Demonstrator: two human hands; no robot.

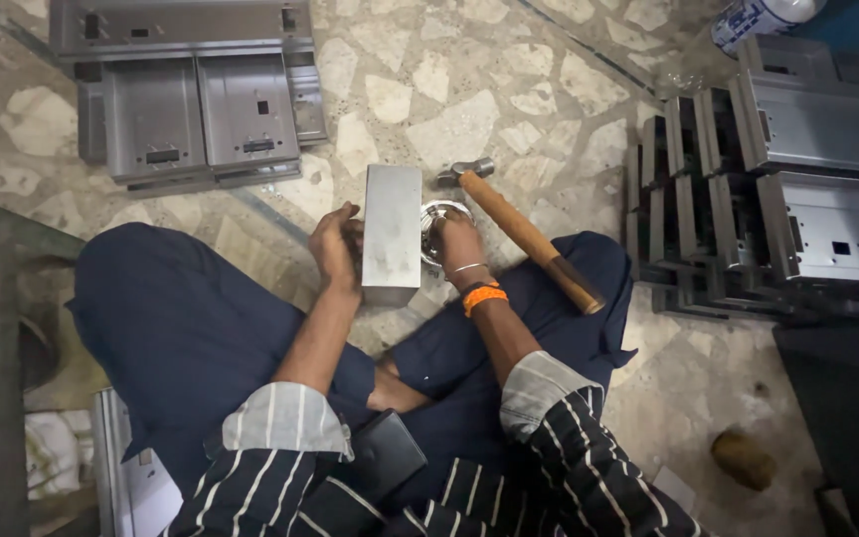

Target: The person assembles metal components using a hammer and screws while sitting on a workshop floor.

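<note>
I see a plain grey rectangular metal block upright on the floor between the knees, left hand gripping its side, right hand closed on a shiny round part beside it, hammer alongside.

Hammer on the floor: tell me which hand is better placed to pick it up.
Probably the right hand. It sits beside the hammer, whose wooden handle passes just past that wrist. The left hand steadies the metal block on the far side.

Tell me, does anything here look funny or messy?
Mostly no. The wooden-handled hammer lies propped across the person's knee, head on the floor. The left hand steadies an upright grey metal block; the right hand rests on a shiny round metal piece.
</note>
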